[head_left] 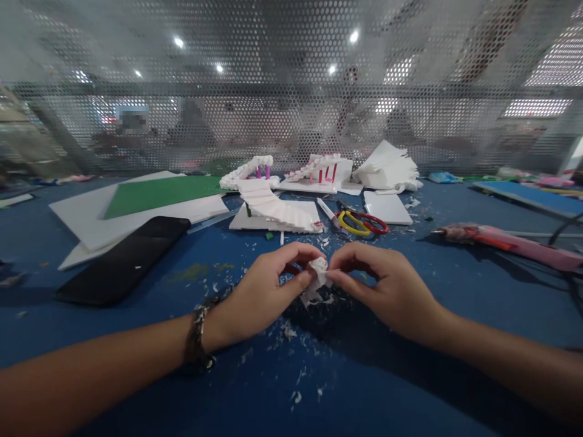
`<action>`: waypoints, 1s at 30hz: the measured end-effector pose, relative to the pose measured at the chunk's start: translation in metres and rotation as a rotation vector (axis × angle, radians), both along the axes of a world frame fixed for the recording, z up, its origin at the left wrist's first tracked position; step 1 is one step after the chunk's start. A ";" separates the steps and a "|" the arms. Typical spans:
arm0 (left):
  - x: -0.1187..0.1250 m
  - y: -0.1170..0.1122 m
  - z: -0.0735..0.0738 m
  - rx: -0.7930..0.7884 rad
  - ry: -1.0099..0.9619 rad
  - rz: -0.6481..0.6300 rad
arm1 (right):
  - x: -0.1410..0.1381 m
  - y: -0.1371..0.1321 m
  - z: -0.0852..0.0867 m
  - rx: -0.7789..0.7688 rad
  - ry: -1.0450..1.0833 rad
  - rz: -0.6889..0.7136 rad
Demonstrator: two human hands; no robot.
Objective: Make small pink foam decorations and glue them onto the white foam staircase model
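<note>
A small crumpled white piece (320, 267), perhaps paper or thin foam, is pinched between the fingertips of both hands above the blue table. My left hand (268, 285), with a dark bracelet at the wrist, grips its left side between thumb and fingers. My right hand (387, 285) pinches its right edge. Shreds of white scrap (288, 331) lie scattered below and around the hands. Just beyond them stands a white stepped staircase model (277, 209) on a white base. Scissors (357, 223) with yellow and red handles lie behind the right hand, beside a white pen (328, 212).
At left are a black phone-like slab (125, 261), a green sheet (164, 195) and white sheets (82, 212). A pink glue gun (505, 240) with a cable lies right. More white models (250, 173) and a stack of white pieces (387, 167) stand before a perforated metal screen (291, 73).
</note>
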State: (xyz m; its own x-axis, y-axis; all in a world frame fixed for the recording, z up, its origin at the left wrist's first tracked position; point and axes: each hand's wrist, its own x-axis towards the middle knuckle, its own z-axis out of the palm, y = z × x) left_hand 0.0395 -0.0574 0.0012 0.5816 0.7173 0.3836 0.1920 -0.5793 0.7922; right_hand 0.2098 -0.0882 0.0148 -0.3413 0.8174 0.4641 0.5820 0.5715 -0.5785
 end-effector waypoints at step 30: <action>-0.002 -0.001 0.003 -0.050 -0.010 -0.067 | -0.001 -0.001 -0.001 0.042 0.010 -0.014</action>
State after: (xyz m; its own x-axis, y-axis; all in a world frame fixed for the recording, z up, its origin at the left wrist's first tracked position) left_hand 0.0377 -0.0579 0.0047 0.6255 0.6952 0.3542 0.1457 -0.5501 0.8223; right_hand 0.2091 -0.0889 0.0133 -0.3256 0.8018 0.5011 0.5842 0.5873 -0.5601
